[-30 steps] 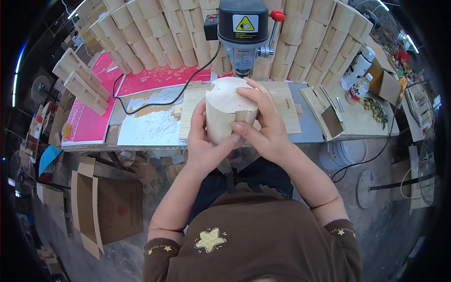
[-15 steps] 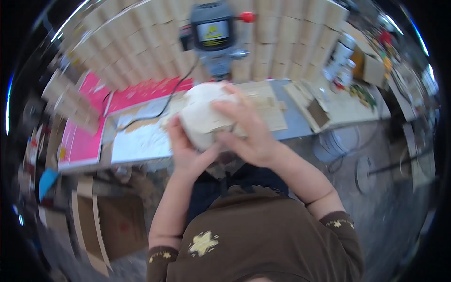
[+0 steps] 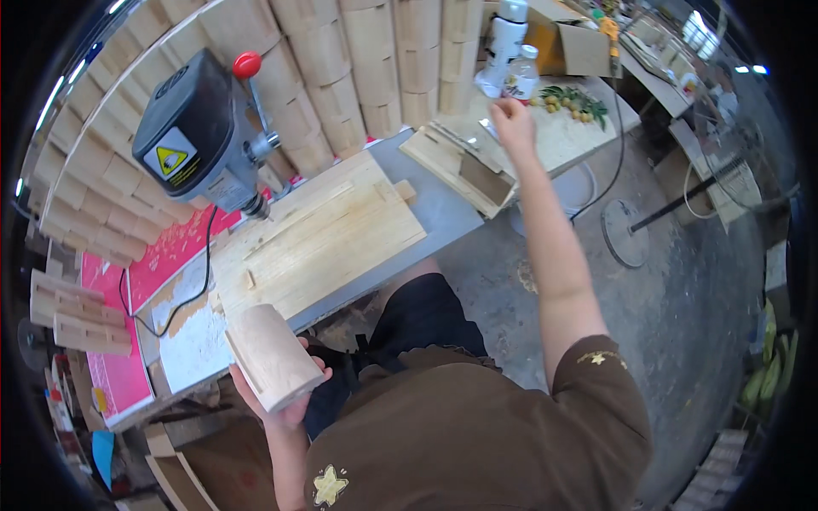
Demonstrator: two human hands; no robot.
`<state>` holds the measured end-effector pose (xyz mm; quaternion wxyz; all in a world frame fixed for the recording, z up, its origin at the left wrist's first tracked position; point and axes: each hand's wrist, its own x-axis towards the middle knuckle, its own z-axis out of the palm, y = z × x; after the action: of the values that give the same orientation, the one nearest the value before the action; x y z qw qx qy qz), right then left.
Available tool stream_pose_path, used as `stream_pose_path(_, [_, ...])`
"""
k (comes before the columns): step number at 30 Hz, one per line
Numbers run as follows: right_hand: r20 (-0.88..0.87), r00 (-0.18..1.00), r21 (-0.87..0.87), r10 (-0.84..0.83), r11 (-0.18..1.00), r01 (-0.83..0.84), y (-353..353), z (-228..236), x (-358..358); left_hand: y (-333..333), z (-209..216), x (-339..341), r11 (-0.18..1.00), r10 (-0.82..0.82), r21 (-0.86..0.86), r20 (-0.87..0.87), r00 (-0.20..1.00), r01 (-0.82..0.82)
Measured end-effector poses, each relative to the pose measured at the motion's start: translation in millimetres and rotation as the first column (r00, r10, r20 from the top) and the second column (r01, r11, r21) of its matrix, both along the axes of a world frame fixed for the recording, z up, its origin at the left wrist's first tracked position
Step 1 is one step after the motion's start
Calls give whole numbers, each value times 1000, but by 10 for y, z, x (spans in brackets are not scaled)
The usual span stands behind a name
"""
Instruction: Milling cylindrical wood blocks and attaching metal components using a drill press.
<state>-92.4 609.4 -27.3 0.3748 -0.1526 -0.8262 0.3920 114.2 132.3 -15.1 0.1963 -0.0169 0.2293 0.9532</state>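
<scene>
A pale wooden block (image 3: 277,356) with a curved face and a straight groove along one side rests in my left hand (image 3: 292,414), whose fingers wrap round it from below, in front of the bench. Stretched out to the far right, my right hand (image 3: 515,129) has its fingers curled together beside a clear plastic bottle (image 3: 521,75). Whatever those fingers may hold is hidden. Left of the bottle stands a white flask (image 3: 506,38). A drill press (image 3: 200,136) with a red-knobbed lever stands over a flat wooden board (image 3: 332,234).
Stacked curved wooden blocks (image 3: 319,64) form a wall behind the drill. An open wooden box (image 3: 460,166) sits near my right forearm, with leafy fruit (image 3: 571,104) beyond. A black cable (image 3: 204,272) crosses the bench's left side. On the floor stands a round-based stand (image 3: 625,232).
My right hand has let go of the wooden block and reached out to the far right. The left hand has lowered the block to the left. My view has turned right.
</scene>
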Motion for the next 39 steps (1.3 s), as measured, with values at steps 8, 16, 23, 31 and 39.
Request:
stream_pose_path(8, [469, 809, 514, -354, 854, 76, 1306, -1187, -213, 151, 125, -317, 994, 100, 30, 92, 991, -104])
stream_pose_path(16, [131, 957, 174, -258, 956, 234, 2167, -1300, -535, 12, -3, -402, 947, 277, -145, -83, 957, -287])
stream_pose_path(23, [-467, 616, 63, 635, 718, -693, -274, 1033, 806, -330, -97, -413, 981, 79, -160, -196, 977, -111])
stream_pose_path(31, [132, 233, 466, 964, 147, -872, -2341, 1512, 999, -261, 281, -475, 891, -167, -453, -253, 953, 36])
stream_pose_path(39, [254, 138, 550, 957, -25, -835, -2540, 1464, 871, -285, 205, -545, 940, -243, -296, -226, 943, 172])
